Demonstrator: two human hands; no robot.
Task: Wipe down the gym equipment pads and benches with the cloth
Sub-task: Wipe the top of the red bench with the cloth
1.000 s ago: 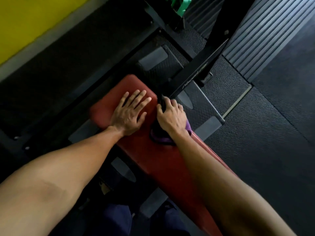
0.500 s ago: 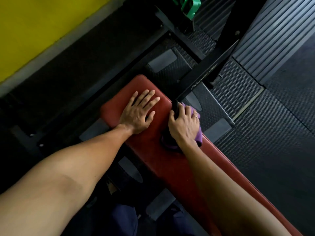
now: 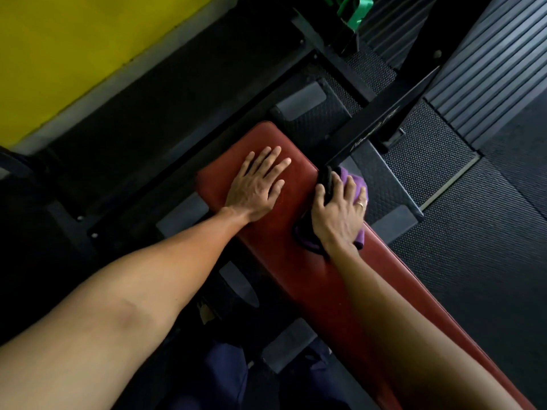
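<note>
Gym: red padded bench (image 3: 302,279), blk metal frame (image 3: 376,119) around it, textured rubber floor mats (image 3: 473,261) w/ ribbed mat (image 3: 488,69) beside, yellow wall (image 3: 59,54) far left.

Hands: two, left hand (image 3: 254,190) and right hand (image 3: 337,214), both near centre.
Bench (image 3: 296,270): one, red, running from centre toward 5 o'clock.
Cloth (image 3: 359,184): one, purple, at 2 o'clock of centre.
Ring (image 3: 360,204): one.
Grey rectangular plates (image 3: 300,99): four, at 12, 3, 6 and 9 o'clock.
Grey oval (image 3: 241,287): one clear, at 7 o'clock.
Green object (image 3: 356,10): one, at 1 o'clock.
Lettered black beam (image 3: 373,128): one, at 1 o'clock.
</note>
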